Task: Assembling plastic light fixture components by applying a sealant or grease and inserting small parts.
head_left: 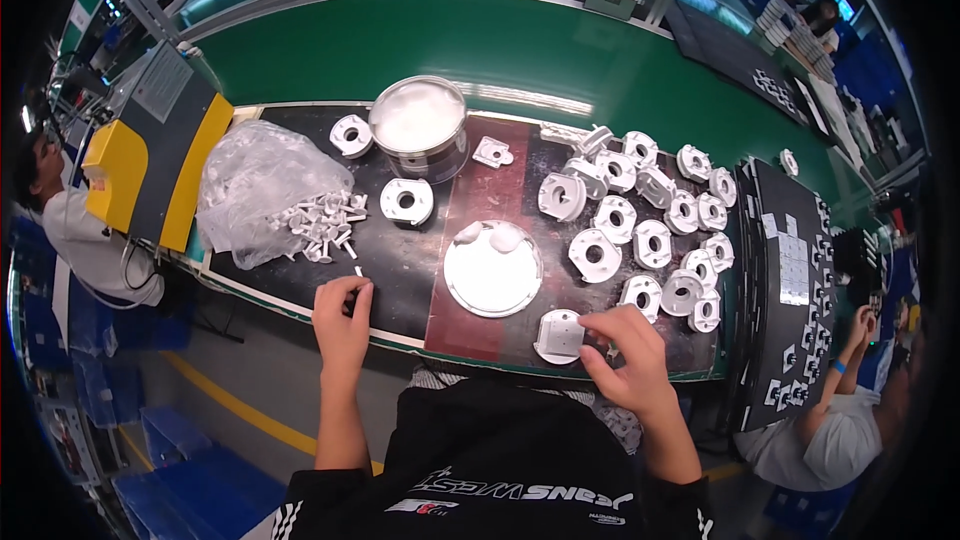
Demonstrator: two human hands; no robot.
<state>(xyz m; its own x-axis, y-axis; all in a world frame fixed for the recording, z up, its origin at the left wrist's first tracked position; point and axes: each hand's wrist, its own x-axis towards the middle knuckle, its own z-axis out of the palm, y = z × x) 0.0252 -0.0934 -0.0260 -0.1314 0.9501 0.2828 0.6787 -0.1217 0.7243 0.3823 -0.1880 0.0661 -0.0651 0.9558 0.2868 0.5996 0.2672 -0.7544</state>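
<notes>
My left hand is at the near edge of the dark bench, thumb and forefinger pinched together; whatever lies between them is hidden. Just beyond its fingertips is a small white peg. A heap of white pegs spills from a clear plastic bag. At the front right, my right hand has thumb and forefinger spread beside a flat white part, fingertips at its right edge. Between my hands sits a round white lid with wads of white material on it.
Several white ring-shaped housings crowd the right side. Two more, including one housing, flank a round tub. A yellow and grey machine stands left; stacked black trays stand right. Other people sit at both sides.
</notes>
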